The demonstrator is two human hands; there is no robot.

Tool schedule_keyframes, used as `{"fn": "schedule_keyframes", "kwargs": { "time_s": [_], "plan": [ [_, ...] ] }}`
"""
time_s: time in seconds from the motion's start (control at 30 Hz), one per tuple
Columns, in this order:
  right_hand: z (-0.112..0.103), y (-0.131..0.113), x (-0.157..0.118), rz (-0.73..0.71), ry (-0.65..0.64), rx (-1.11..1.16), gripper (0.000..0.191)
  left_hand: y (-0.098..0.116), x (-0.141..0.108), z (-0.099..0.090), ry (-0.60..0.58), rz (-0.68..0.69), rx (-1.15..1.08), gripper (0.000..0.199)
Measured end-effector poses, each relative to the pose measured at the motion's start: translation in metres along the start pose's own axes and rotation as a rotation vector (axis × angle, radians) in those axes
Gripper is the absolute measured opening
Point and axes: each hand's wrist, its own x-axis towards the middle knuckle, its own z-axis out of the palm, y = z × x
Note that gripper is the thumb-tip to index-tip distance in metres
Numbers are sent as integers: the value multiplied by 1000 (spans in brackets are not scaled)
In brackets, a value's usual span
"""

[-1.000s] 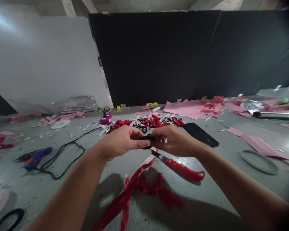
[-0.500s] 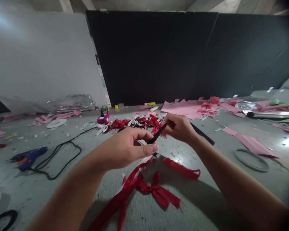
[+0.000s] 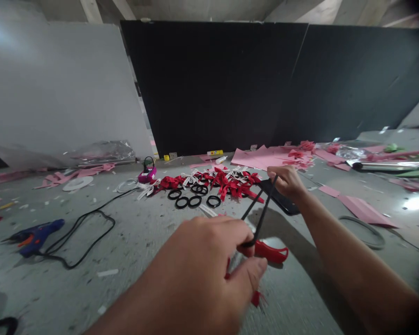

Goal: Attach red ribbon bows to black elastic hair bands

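Room: a grey floor [image 3: 143, 242] strewn with craft scraps, a white board and a black board leaning behind it. The landmark for all places below is the bow pile [image 3: 226, 180], a heap of red and white ribbon bows at mid floor.
Far left of the pile: a blue glue gun [image 3: 35, 235], its black cord [image 3: 87, 230] looping toward the pile.
Just left of the pile: a pink tape dispenser [image 3: 145, 175].
In front of the pile: four loose black bands [image 3: 194, 200] lying flat, apart from one another.
Left hand: the left hand [image 3: 209, 265], nearest the camera and in front of the pile, pinches one end of a black elastic band [image 3: 260, 211]; grip closed on it.
Band: stretched taut, off the floor, running up and right to the other hand.
Right hand: the right hand [image 3: 286, 180], just right of the pile, holds the far end; grip closed on it too.
Under the band: red scissors [image 3: 270, 251] and a scrap of red ribbon [image 3: 254, 298].
Right of the pile: a black phone [image 3: 282, 200], pink paper [image 3: 265, 157], a grey ring [image 3: 365, 230].
Progress: judging by the heap, many bows are finished; this band is bare and the four bands wait unused, so work seems to remain.
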Motion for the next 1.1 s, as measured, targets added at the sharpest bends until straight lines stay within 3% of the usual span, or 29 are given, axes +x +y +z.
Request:
{"fn": "schedule_keyframes", "kwargs": {
  "time_s": [0.17, 0.3, 0.37, 0.47, 0.6, 0.77, 0.87, 0.93, 1.1],
  "plan": [
    [1, 6, -2, 2, -35, -7, 39, 6, -1, 15, -113, 55, -21, 21],
    [0, 9, -4, 22, -49, -16, 38, 12, -2, 23, -200, 22, -35, 23],
    [1, 9, -5, 22, -59, -20, 38, 14, -3, 25, -208, 8, -25, 23],
    [5, 2, -4, -6, -81, -32, 37, 11, 1, 22, -118, 0, 10, 24],
    [7, -29, 7, -90, -118, -60, 33, -8, 17, 14, 18, -43, 66, 23],
    [-10, -101, 19, -186, -91, -93, 25, -33, 31, 4, 125, -85, 26, 25],
    [-24, -143, 15, -264, -13, -163, 22, -37, 31, 2, 67, -91, -35, 32],
    [-28, -160, 8, -287, -57, -138, 17, -37, 31, 2, 7, -89, -110, 35],
    [-26, -164, -23, -171, -124, -89, 16, -33, 31, 9, -90, -16, -182, 41]
  ]
}}
